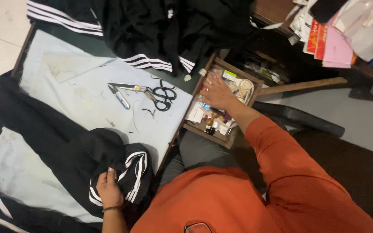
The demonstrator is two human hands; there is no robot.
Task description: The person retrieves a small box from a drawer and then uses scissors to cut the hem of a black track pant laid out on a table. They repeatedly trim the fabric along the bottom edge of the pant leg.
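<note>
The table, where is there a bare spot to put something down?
The table has pale bare cloth left of the scissors, under the piled black clothes, and a strip at bottom left. The drawer under the right hand is crowded; the left hand holds the striped black garment.

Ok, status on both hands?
Left hand gripping black striped garment on table. Right hand spread inside open wooden drawer, holding nothing visible. Scissors lie untouched between.

A pale blue table point(87, 92) carries scissors point(152, 91), black striped garments point(109, 159).
</note>
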